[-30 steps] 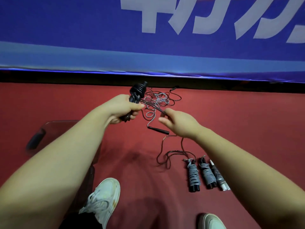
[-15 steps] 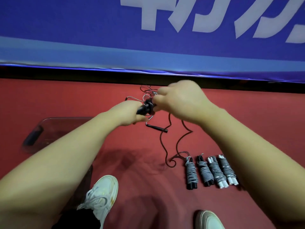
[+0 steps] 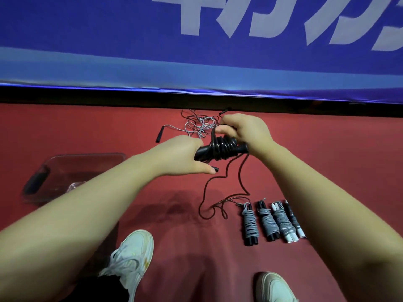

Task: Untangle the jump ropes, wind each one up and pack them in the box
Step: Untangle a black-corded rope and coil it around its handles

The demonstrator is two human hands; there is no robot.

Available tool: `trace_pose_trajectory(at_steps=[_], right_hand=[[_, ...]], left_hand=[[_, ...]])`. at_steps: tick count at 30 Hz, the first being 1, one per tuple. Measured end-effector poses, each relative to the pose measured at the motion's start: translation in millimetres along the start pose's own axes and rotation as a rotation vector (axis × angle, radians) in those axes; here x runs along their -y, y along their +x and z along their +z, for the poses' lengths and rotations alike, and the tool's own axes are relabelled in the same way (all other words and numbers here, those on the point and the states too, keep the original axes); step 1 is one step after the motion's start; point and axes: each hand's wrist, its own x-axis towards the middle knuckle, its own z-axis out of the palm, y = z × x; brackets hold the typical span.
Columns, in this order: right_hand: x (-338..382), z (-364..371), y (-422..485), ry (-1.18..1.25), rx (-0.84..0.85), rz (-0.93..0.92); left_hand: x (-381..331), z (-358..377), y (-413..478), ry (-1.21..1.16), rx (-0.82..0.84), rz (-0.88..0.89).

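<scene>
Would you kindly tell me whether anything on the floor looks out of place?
Only the grey rope by the wall stands out: a loose snarl, one handle lying left. The black rope's slack loops over the floor beside four neat bundles.

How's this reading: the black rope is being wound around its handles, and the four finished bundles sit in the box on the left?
One error: in the head view the four finished bundles lie on the red floor at right, not in the box. The black rope part holds.
</scene>
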Motion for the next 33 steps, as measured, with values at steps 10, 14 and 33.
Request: trace_pose_trajectory(at_steps=[10,14,33], right_hand=[[-0.5,-0.5,1.5,0.429,0.313,0.226],[-1.4,-7.2,5.2,0.689,0.321,0.447],[47.8,24.7,1.5,1.738,0.065,1.251]], left_hand=[[10.4,-6.4,-9.0,-0.285,-0.134,0.076],[12.8,-1.9,-9.7,-0.247,-0.133,0.060],[18.4,-5.4,-4.4,-0.254,-0.159,0.143]])
